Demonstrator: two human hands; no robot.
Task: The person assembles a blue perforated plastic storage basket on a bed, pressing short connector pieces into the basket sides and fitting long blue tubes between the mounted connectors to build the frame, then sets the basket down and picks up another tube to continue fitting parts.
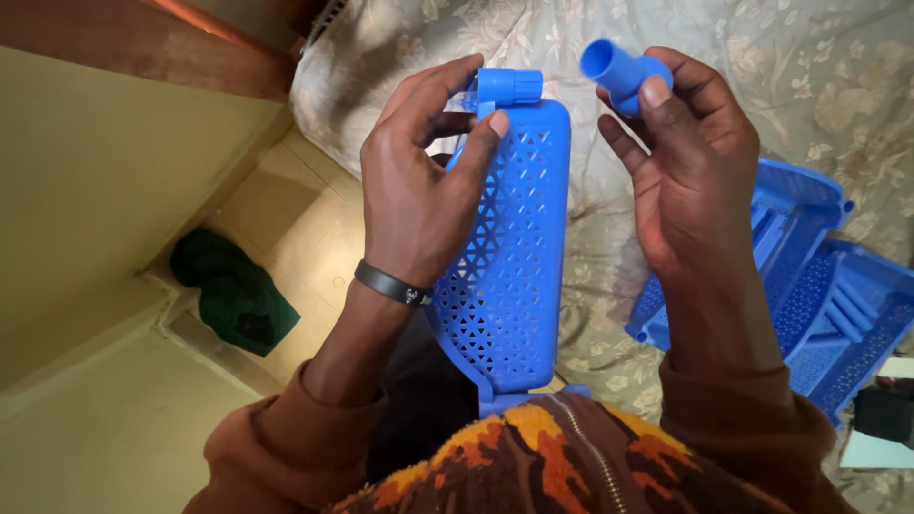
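Two hands work above a floral bedspread (838, 76). Left hand (419, 190) has its fingers (476, 143) clamped on a perforated blue panel (514, 266) at centre; right hand (690, 162) pinches a short blue tube (614, 69) just right of the panel's far end.

Perforated panel (514, 257) left of short tube (619, 71); stacked trays (819, 286) farther right.

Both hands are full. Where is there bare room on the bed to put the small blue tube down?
Free: floral bedcover between perforated panel and stacked blue trays; also top right, above the trays. Crowded: lower right, trays and clutter.
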